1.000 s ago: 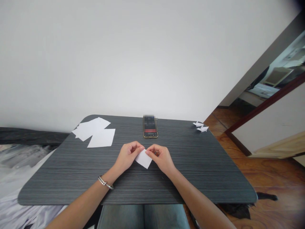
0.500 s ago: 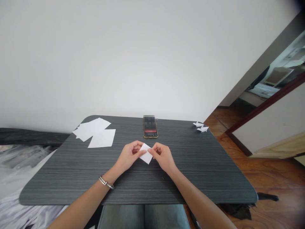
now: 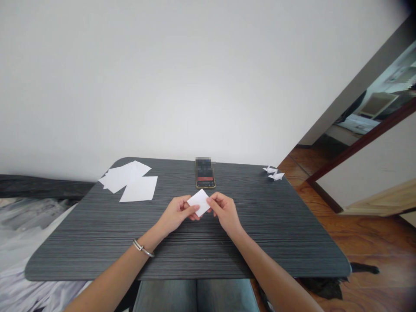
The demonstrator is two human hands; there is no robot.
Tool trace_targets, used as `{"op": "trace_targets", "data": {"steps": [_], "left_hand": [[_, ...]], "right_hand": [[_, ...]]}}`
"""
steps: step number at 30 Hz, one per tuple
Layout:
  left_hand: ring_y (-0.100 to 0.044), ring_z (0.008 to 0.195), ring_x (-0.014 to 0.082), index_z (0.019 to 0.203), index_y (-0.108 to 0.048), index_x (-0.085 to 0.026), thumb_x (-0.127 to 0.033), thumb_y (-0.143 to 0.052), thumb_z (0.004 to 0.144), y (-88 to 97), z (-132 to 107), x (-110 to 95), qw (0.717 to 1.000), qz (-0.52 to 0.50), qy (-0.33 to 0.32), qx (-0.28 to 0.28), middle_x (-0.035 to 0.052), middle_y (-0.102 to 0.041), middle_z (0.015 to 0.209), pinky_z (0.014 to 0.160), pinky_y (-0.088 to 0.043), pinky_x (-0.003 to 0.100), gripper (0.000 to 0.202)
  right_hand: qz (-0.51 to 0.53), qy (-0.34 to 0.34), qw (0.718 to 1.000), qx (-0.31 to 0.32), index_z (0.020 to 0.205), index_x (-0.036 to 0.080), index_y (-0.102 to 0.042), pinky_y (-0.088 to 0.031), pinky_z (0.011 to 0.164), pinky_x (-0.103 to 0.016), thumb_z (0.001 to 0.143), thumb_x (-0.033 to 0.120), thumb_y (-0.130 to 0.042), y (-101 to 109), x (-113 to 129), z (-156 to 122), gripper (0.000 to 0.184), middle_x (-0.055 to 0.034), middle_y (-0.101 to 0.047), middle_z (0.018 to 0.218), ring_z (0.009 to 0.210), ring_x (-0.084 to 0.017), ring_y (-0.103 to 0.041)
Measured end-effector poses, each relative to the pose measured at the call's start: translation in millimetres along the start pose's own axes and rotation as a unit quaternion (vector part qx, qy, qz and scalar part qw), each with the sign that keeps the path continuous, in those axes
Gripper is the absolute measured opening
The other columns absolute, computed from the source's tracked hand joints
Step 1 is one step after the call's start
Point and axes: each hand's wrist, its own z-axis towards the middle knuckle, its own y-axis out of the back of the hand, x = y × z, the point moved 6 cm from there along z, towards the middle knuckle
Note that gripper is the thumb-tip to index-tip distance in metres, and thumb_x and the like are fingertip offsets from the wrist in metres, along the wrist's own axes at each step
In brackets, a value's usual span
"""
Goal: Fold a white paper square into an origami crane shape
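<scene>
Between my hands, over the middle of the dark table, is a small folded white paper square (image 3: 199,201), held with one corner pointing away from me. My left hand (image 3: 178,213) pinches its lower left side, thumb on top and fingers beneath. At the right corner, the thumb and fingertips of my right hand (image 3: 223,210) grip the paper too. The fingers partly hide its edges, and the folds underneath cannot be made out.
Loose white paper sheets (image 3: 139,187) lie overlapping at the table's left. A phone (image 3: 205,173) stands at the back middle. Two folded paper cranes (image 3: 275,176) sit near the back right edge of the table (image 3: 279,242). A wall (image 3: 208,86) rises behind.
The paper square has shifted slightly away from me and turned between my fingers. More of its face shows, and my right hand now pinches its right corner instead of covering the top.
</scene>
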Motion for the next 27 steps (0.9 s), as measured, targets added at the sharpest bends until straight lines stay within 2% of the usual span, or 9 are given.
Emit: {"op": "trace_targets", "data": {"steps": [3, 5, 8, 12, 17, 20, 24, 27], "left_hand": [[-0.059, 0.060, 0.0131, 0.077, -0.061, -0.009, -0.031, -0.064, 0.068, -9.0, -1, 5, 0.997, 0.045, 0.013, 0.064, 0.0063, -0.067, 0.069, 0.059, -0.045, 0.023, 0.024], [-0.057, 0.061, 0.0124, 0.081, -0.062, -0.010, -0.029, -0.063, 0.069, -8.9, -1, 3, 0.997, 0.047, -0.008, 0.061, 0.0049, -0.067, 0.072, 0.057, -0.043, 0.022, 0.023], [-0.056, 0.061, 0.0123, 0.077, -0.061, -0.012, -0.028, -0.062, 0.071, -1.4, -1, -7, 0.998, 0.036, -0.057, 0.008, 0.0020, -0.065, 0.069, 0.058, -0.042, 0.022, 0.017], [-0.059, 0.070, 0.0158, 0.064, -0.061, -0.013, -0.024, -0.064, 0.069, 11.6, -4, -22, 0.985, 0.064, -0.136, -0.081, 0.0037, -0.065, 0.071, 0.069, -0.043, 0.027, 0.013], [-0.057, 0.066, 0.0147, 0.061, -0.062, -0.014, -0.021, -0.065, 0.068, 14.3, -8, -30, 0.971, 0.072, -0.205, -0.097, 0.0025, -0.062, 0.067, 0.067, -0.043, 0.026, 0.010], [-0.056, 0.064, 0.0138, 0.060, -0.059, -0.014, -0.022, -0.066, 0.067, 13.8, -9, -28, 0.971, 0.088, -0.194, -0.106, 0.0014, -0.061, 0.064, 0.064, -0.042, 0.025, 0.013], [-0.050, 0.056, 0.0108, 0.058, -0.053, -0.013, -0.024, -0.068, 0.064, 16.6, -7, -22, 0.969, 0.120, -0.149, -0.154, -0.0024, -0.055, 0.057, 0.057, -0.039, 0.022, 0.019], [-0.050, 0.055, 0.0107, 0.063, -0.051, -0.014, -0.026, -0.069, 0.062, 17.3, -4, -17, 0.978, 0.092, -0.116, -0.148, -0.0029, -0.054, 0.057, 0.056, -0.040, 0.022, 0.022]], "right_hand": [[-0.024, 0.024, 0.999, -0.031, 0.061, 0.017, -0.050, -0.030, 0.040, -0.019, 0.077, 0.034, -0.053, 5, 4, 0, 0.024, 0.0040, -0.046, 0.050, 0.044, -0.008, -0.038], [-0.046, 0.034, 0.998, -0.038, 0.062, 0.017, -0.051, -0.031, 0.041, -0.020, 0.077, 0.032, -0.053, 5, 8, -1, 0.022, 0.0037, -0.047, 0.051, 0.045, -0.008, -0.040], [-0.087, 0.053, 0.994, -0.046, 0.064, 0.017, -0.054, -0.035, 0.046, -0.021, 0.076, 0.028, -0.056, 4, 13, -4, 0.017, 0.0020, -0.053, 0.055, 0.049, -0.010, -0.046], [-0.101, 0.086, 0.991, -0.029, 0.075, 0.018, -0.060, -0.040, 0.048, -0.021, 0.071, 0.026, -0.062, 1, 20, -5, 0.010, -0.0020, -0.060, 0.070, 0.065, -0.014, -0.055], [-0.111, 0.134, 0.984, 0.027, 0.074, 0.019, -0.063, -0.043, 0.053, -0.022, 0.072, 0.022, -0.061, -5, 25, -6, 0.004, -0.0045, -0.061, 0.083, 0.075, -0.016, -0.057], [-0.118, 0.138, 0.983, 0.009, 0.070, 0.019, -0.061, -0.044, 0.058, -0.024, 0.075, 0.022, -0.058, -2, 25, -6, 0.007, -0.0030, -0.062, 0.076, 0.072, -0.016, -0.057], [-0.146, 0.121, 0.981, -0.037, 0.065, 0.018, -0.057, -0.041, 0.054, -0.023, 0.077, 0.025, -0.054, 0, 22, -7, 0.014, 0.0001, -0.057, 0.063, 0.059, -0.013, -0.053], [-0.138, 0.097, 0.985, -0.031, 0.067, 0.017, -0.057, -0.041, 0.053, -0.022, 0.079, 0.027, -0.051, -3, 17, -7, 0.016, 0.0000, -0.057, 0.059, 0.055, -0.012, -0.052]]}}
